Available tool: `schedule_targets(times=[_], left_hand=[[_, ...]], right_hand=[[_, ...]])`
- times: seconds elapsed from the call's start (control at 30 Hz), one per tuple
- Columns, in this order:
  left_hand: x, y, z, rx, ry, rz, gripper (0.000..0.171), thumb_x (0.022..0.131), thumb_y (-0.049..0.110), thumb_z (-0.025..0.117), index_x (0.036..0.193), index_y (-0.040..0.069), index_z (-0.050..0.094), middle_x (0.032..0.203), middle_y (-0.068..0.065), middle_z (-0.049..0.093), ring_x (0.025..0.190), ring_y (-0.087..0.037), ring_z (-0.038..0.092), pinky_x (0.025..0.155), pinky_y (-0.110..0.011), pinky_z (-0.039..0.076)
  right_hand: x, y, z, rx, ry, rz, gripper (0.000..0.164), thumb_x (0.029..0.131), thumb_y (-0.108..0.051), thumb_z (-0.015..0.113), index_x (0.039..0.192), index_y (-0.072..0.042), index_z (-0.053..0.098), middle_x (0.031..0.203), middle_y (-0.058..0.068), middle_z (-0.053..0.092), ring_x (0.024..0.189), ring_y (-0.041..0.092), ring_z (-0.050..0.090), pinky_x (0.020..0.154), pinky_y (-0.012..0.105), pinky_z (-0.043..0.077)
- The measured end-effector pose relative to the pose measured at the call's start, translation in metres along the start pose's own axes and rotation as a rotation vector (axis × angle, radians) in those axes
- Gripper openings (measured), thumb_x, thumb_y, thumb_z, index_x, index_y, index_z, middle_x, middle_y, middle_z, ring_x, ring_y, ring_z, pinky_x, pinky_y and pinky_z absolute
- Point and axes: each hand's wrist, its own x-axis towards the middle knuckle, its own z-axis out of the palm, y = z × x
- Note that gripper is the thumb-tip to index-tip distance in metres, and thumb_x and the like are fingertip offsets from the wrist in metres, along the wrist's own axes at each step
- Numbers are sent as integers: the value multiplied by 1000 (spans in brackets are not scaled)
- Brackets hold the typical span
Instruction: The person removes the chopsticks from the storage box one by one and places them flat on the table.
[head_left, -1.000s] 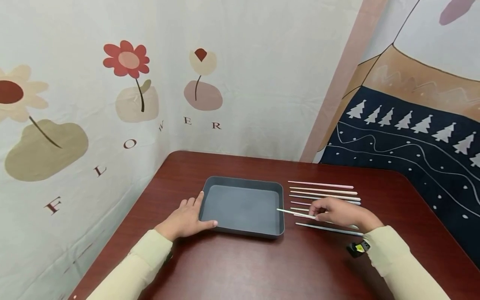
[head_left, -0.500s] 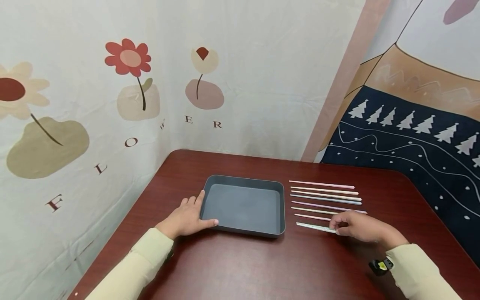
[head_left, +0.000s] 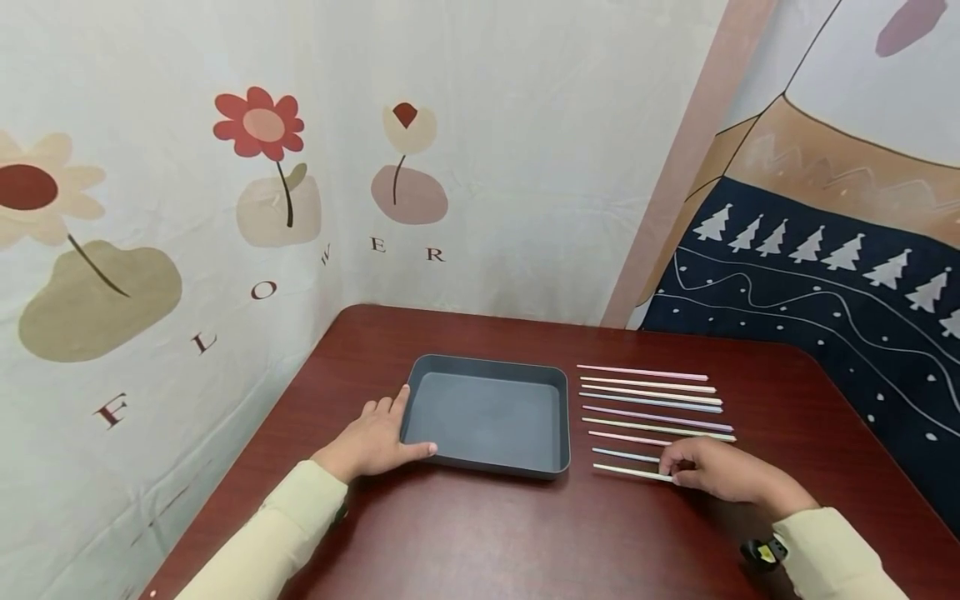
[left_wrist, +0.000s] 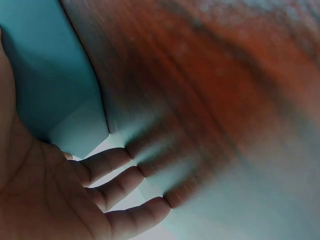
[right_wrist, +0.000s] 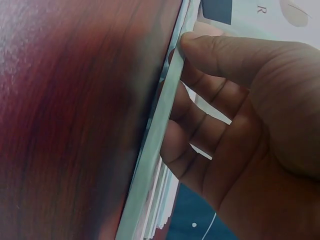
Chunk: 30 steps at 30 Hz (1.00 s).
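Note:
A dark grey rectangular tray (head_left: 491,423) lies on the reddish-brown table. My left hand (head_left: 372,440) rests against its left side with fingers spread, the thumb over the near rim; the left wrist view shows straight fingers beside the tray's wall (left_wrist: 55,65). Right of the tray, my right hand (head_left: 723,473) pinches a pale green chopstick (head_left: 630,472) between thumb and fingertips, close over the table. In the right wrist view this chopstick (right_wrist: 152,142) runs past the fingers. Just behind it lies a pale blue chopstick (head_left: 624,455), partly hidden by the hand.
Several pastel chopsticks, among them a pink one (head_left: 641,372) at the back and a purple one (head_left: 656,417), lie roughly parallel right of the tray. Printed fabric (head_left: 517,208) stands behind the table (head_left: 480,542).
My right hand has carried the pale green chopstick right and toward the near side, from beside the tray to the front of the row. The left hand has stayed at the tray.

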Motion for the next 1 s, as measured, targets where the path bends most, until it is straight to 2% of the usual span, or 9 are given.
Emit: schedule_targets(times=[0.27,0.53,1.0], left_hand=[[-1,-1,1,-7,8,24,122,78,78,60,155,-7,18,144,-30,41,129,-49,38,100,-54,41],[-1,0,-1,-9,7,29,121,79,78,59,155,-6,18,146,-30,39,131,-51,36,103,-54,38],[-1,-2,0,-4,15,29,122,78,79,59,155,-6,18,144,-29,41,129,-48,38,100,-53,41]], right_hand=[[1,-1,3,-48,-3,-26,15,95,-7,64,96,-21,67,92,-11,61,79,3,51,67,27,44],[2,-2,4,-22,-9,-33,17,94,-3,64,95,-19,68,89,-10,61,76,2,50,65,26,43],[3,-2,6,-82,9,-24,21,92,0,65,92,-21,67,88,-12,60,75,1,49,64,26,43]])
